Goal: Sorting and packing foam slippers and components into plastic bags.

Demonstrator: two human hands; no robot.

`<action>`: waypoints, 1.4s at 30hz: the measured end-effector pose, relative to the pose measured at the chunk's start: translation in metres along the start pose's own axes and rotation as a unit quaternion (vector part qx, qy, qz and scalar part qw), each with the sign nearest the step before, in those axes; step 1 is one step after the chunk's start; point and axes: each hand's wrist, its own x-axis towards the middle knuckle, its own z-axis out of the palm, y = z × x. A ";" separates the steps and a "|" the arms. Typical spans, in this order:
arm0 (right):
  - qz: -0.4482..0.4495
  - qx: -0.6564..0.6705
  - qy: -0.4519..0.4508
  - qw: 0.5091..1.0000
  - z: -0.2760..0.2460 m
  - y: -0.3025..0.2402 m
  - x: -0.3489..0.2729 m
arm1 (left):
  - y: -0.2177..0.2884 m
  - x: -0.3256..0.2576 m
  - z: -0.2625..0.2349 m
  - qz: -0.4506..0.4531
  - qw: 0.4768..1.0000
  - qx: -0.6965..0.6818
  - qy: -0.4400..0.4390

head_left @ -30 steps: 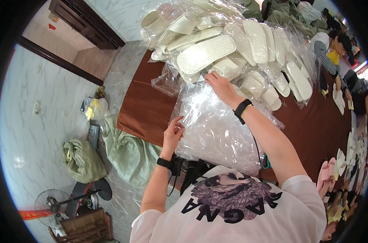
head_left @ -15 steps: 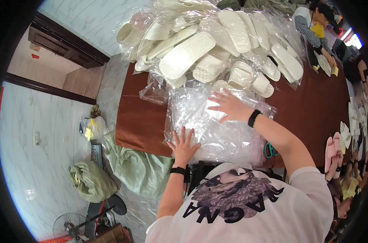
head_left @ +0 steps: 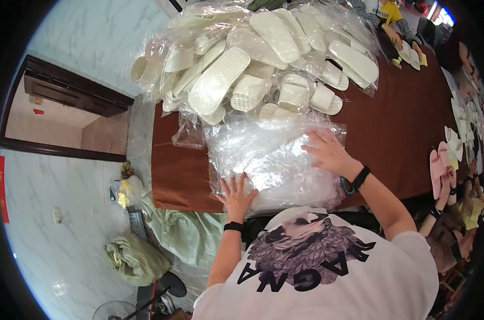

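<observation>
A stack of clear plastic bags (head_left: 274, 160) lies flat at the near edge of the brown-covered table (head_left: 391, 144). My left hand (head_left: 236, 197) rests on the stack's near left part with its fingers spread. Toward the right side, my right hand (head_left: 330, 154) lies palm down on the top bag, fingers also apart. Just beyond the bags rises a heap of white slippers (head_left: 220, 80), many in clear plastic. A pair of scissors with teal handles (head_left: 348, 186) sits beside the stack, partly hidden by my right wrist.
Green woven sacks (head_left: 188, 234) are on the floor at the left, near a fan (head_left: 114, 310). At the far right a co-worker's hands (head_left: 394, 37) are by white slippers (head_left: 410, 55). Another person at the right holds pink slippers (head_left: 439, 168).
My right hand has slid right across the top bag, toward the stack's right edge. My left hand stays at the near left. The whole view has shifted a little.
</observation>
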 end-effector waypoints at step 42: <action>0.033 -0.001 -0.110 0.993 0.076 -0.121 -0.028 | 0.014 0.234 -0.174 0.116 0.974 0.056 0.187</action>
